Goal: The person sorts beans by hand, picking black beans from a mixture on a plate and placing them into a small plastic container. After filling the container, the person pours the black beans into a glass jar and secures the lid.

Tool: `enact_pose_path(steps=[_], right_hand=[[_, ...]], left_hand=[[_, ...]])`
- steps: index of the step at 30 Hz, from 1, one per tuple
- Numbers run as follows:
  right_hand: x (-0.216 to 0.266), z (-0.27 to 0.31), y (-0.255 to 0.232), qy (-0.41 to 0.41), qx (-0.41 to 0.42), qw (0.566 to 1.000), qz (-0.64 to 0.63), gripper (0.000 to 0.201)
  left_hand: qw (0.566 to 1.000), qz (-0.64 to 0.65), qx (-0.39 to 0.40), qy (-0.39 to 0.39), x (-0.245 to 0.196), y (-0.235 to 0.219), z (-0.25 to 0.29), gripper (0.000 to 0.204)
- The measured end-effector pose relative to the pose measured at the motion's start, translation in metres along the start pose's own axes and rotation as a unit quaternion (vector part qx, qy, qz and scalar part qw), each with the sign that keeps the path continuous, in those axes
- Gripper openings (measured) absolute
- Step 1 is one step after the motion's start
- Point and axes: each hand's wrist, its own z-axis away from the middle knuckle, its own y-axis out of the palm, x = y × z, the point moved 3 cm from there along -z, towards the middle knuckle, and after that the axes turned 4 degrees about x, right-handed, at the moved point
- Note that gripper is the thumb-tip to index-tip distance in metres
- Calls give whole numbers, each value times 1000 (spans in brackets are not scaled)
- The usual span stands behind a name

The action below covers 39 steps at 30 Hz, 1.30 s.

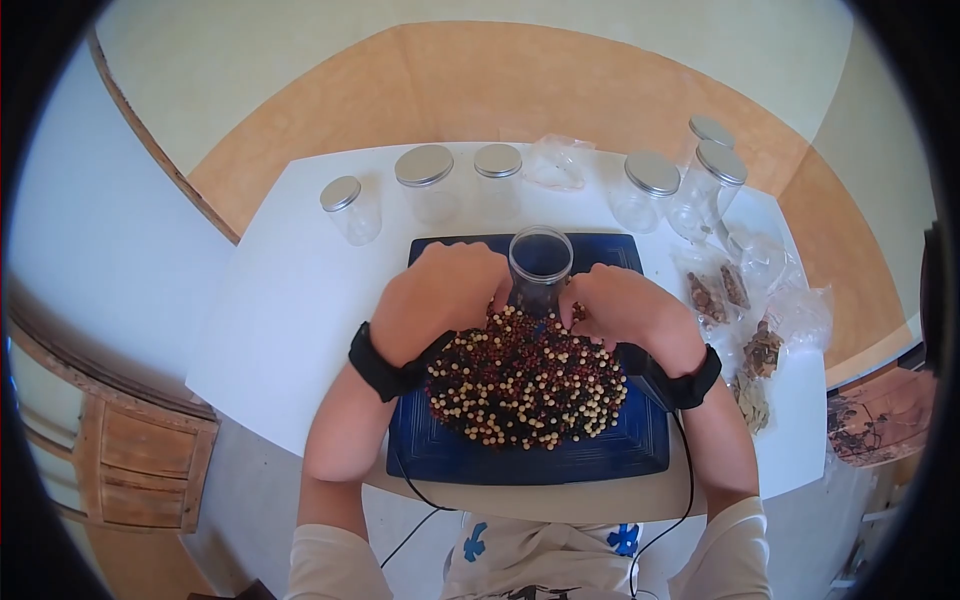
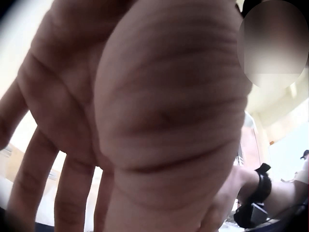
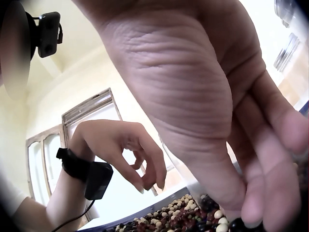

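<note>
A heap of mixed beans [image 1: 525,385], black, dark red and cream, lies on a blue tray [image 1: 530,468]. An uncapped clear jar [image 1: 541,262] stands upright at the heap's far edge. Left of the jar is my left hand [image 1: 445,295]; in the right wrist view this left hand [image 3: 120,145] hangs above the beans, fingers loosely bent, nothing visible in them. My right hand [image 1: 630,310] is just right of the jar. Its fingers [image 3: 277,188] reach down, fairly straight, to the beans [image 3: 181,212]. Whether a bean lies between its fingertips is hidden.
Silver-lidded clear jars [image 1: 425,185] line the table's far side, with more [image 1: 650,190] at the right. A crumpled plastic bag [image 1: 555,165] lies between them. Bags of dried brown pieces [image 1: 707,298] are along the right side. Thin black cables [image 1: 686,480] run down from both wrists.
</note>
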Motion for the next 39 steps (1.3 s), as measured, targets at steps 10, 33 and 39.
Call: enact_pose_path(steps=[10,33,39], right_hand=[[4,10,-15,-41,26,996,-76,11],[8,15,-34,-167,-193,961,-106,20],[12,25,-40,-126,-68,981,-131,16]], left_hand=[[992,11,124,-35,3,17,-17,17],[991,-19,95,-95,-4,-2,-11,14],[997,12,-8,-73,4,-41,-2,13]])
